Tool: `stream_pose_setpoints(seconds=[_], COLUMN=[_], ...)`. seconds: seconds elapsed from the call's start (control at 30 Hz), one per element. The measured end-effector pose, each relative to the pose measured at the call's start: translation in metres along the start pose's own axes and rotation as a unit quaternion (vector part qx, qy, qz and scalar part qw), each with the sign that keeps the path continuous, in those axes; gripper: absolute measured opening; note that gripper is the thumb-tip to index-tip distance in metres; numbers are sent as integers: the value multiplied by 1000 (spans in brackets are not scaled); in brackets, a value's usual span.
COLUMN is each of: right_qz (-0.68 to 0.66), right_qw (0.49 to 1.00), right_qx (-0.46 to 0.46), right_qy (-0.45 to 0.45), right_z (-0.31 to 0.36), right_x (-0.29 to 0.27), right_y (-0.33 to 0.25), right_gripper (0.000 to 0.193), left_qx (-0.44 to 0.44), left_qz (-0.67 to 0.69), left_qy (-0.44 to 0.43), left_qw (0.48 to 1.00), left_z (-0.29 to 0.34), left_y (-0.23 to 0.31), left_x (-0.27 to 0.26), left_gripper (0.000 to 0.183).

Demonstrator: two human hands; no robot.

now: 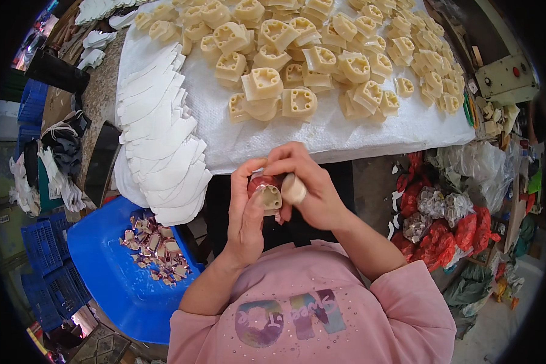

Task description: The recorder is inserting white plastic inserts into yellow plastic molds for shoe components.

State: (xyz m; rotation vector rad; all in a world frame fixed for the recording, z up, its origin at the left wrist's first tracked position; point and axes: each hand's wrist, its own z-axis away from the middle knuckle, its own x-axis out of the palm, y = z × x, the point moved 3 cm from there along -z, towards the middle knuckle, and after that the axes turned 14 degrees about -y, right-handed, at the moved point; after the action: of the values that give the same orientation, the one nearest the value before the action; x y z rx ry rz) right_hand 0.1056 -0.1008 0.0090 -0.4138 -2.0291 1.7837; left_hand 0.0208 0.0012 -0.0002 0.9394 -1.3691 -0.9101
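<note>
Between my two hands is a cream shoe heel (270, 197) with holes in its face and a shiny dark red covering on its far side. My left hand (246, 212) is closed around the heel's left side, the thumb lying along it. My right hand (309, 185) reaches over the far side, its fingertips at the red covering. In the same hand is a short tool with a rounded, pale wooden-looking end (294, 188); its other end is hidden. Many bare cream heels (264, 83) lie heaped on the white-covered table (215, 142) beyond my hands.
White cut sheets (161, 139) lie fanned along the table's left side. A blue tub (112, 291) at lower left holds red-covered heels (158, 249). Red plastic bags (431, 239) and clear bags are piled at right. A dark flat panel (102, 162) stands left of the table.
</note>
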Motion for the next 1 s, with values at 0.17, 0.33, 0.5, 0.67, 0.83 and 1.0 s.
stream_pose_setpoints(seconds=[0.17,0.33,0.5,0.67,0.83,1.0], right_qz=[-189,-184,3,-174,-35,52], right_qw=[969,974,995,982,991,993], right_qx=[126,68,-85,-71,-125,-108], right_qy=[-102,-109,-55,-7,-23,0], right_z=[-16,-7,-1,1,-1,-5], right_x=[2,9,17,32,29,24], right_y=[-8,-1,6,8,7,5], right_gripper=[14,14,23,32,33,34], left_qx=[48,93,93,112,106,81], left_qz=[-28,-208,-193,-87,-109,9], left_qy=[4,58,83,128,155,85], left_qw=[998,972,973,982,976,993], left_z=[-4,-2,-2,-8,-5,-4], left_y=[5,11,14,12,13,9], left_x=[13,20,19,10,15,8], left_gripper=[73,66,59,48,41,55])
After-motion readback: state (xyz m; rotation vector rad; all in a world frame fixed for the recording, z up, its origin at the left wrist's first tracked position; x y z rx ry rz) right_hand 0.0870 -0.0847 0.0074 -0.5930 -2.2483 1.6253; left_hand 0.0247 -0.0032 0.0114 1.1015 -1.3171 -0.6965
